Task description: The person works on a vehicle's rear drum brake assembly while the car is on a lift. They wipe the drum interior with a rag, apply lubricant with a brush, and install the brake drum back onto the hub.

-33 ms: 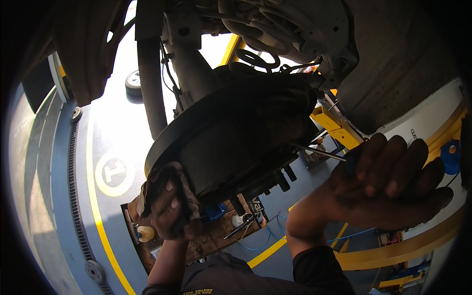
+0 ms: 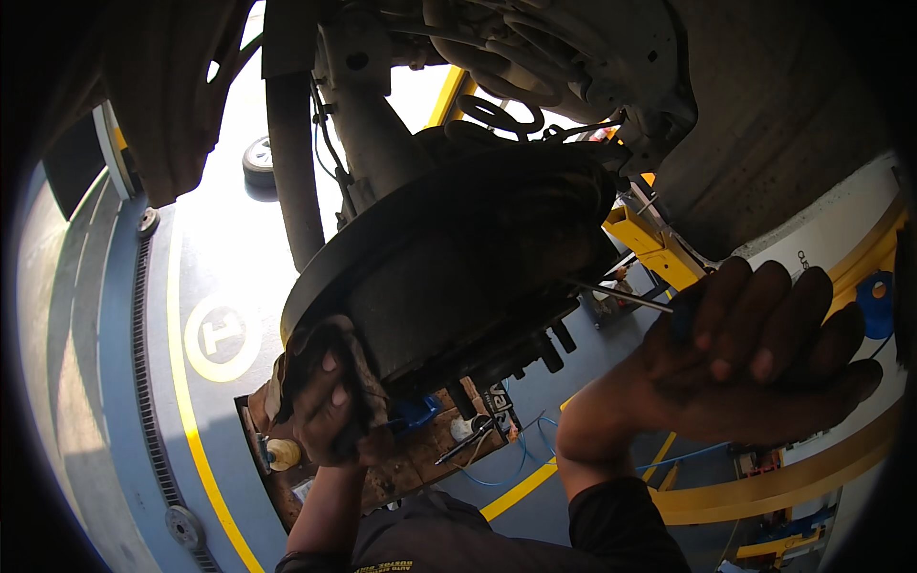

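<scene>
A dark brake drum (image 2: 449, 277) hangs in the middle of the view, below a suspension strut (image 2: 368, 134). Wheel studs (image 2: 549, 351) stick out from its lower face. At the drum's lower left edge, my left hand (image 2: 330, 406) is closed on a dirty rag (image 2: 358, 358), pressed against the rim. My right hand (image 2: 755, 353) is wrapped round the handle of what looks like a screwdriver (image 2: 626, 297). Its thin metal shaft points left, and the tip meets the drum's shadowed face near the studs. Most of the handle is hidden in my fist; the exact tip contact is too dark to make out.
Under the drum stands a brown work surface (image 2: 396, 463) with a yellowish bottle (image 2: 283, 454), a blue item and a cup. A coil spring (image 2: 501, 116) hangs above. Yellow lift parts (image 2: 654, 244) stand at the right. A wheel (image 2: 259, 164) lies on the floor at far left.
</scene>
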Action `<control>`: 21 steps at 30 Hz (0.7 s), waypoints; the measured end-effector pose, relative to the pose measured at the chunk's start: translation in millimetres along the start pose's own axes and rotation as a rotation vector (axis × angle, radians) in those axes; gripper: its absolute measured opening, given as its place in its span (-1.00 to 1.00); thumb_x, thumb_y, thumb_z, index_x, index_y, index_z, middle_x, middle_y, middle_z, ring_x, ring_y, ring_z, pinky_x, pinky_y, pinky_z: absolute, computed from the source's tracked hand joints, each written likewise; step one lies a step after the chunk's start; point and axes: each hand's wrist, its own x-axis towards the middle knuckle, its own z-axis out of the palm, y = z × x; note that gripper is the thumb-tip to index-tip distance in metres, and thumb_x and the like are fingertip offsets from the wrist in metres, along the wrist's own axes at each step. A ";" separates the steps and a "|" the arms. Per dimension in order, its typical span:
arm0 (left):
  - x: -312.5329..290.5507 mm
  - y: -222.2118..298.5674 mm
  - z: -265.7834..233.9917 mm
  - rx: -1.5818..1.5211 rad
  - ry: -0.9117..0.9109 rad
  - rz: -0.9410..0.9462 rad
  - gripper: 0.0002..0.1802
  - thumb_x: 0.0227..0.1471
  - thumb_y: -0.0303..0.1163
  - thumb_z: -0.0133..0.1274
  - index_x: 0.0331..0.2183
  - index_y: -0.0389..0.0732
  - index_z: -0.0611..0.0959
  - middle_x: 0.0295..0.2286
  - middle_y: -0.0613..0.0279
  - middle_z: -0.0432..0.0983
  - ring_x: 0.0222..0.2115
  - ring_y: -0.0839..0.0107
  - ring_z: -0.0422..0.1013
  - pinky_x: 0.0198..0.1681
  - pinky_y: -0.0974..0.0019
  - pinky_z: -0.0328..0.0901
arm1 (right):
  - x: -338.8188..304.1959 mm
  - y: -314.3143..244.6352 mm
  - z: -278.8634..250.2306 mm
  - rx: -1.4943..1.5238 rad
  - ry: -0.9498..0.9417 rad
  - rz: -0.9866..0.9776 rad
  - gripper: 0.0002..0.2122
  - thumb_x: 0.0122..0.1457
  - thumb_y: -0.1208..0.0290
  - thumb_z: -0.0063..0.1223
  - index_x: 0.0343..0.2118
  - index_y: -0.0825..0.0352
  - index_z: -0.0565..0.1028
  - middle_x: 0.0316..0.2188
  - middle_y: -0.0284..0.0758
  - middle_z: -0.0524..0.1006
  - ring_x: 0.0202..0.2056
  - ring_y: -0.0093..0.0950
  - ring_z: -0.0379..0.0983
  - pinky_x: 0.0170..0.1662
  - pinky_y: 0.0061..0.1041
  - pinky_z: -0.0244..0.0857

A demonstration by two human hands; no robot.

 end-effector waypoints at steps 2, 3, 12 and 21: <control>-1.4 0.3 -0.6 -0.006 -0.001 -0.008 -0.51 0.35 -0.05 -0.02 0.15 -0.13 0.51 0.03 -0.24 0.52 0.08 -0.34 0.47 0.17 -0.35 0.34 | 5.4 -1.1 -8.6 0.039 -0.069 0.030 -0.55 0.52 -0.02 -0.45 -0.51 0.10 0.19 -0.63 -0.45 0.22 -0.73 -0.61 0.04 -0.63 -0.58 0.07; -1.0 0.5 -0.5 -0.006 0.001 -0.010 -0.52 0.35 -0.06 -0.02 0.15 -0.13 0.51 0.03 -0.23 0.52 0.07 -0.34 0.47 0.17 -0.35 0.34 | 7.9 -0.3 -11.9 0.057 -0.091 0.036 -0.56 0.52 -0.01 -0.43 -0.51 0.11 0.20 -0.63 -0.46 0.22 -0.74 -0.61 0.03 -0.64 -0.59 0.06; -11.9 -1.3 -3.5 -0.002 -0.016 -0.023 -0.56 0.35 -0.13 -0.02 0.13 -0.15 0.51 0.04 -0.24 0.52 0.06 -0.32 0.48 0.15 -0.34 0.36 | 7.1 5.4 -10.7 0.003 0.035 0.016 -0.53 0.50 -0.08 -0.47 -0.47 0.13 0.26 -0.65 -0.47 0.21 -0.75 -0.61 0.02 -0.64 -0.60 0.05; -25.4 -14.5 -11.5 -0.005 -0.050 0.009 -0.56 0.36 -0.14 -0.04 0.11 -0.20 0.50 0.05 -0.27 0.51 0.06 -0.31 0.48 0.16 -0.32 0.36 | -27.1 -10.7 -12.2 -0.076 0.115 0.109 -0.45 0.42 -0.26 -0.47 -0.43 0.16 0.27 -0.57 -0.41 0.26 -0.63 -0.51 0.09 -0.50 -0.51 0.22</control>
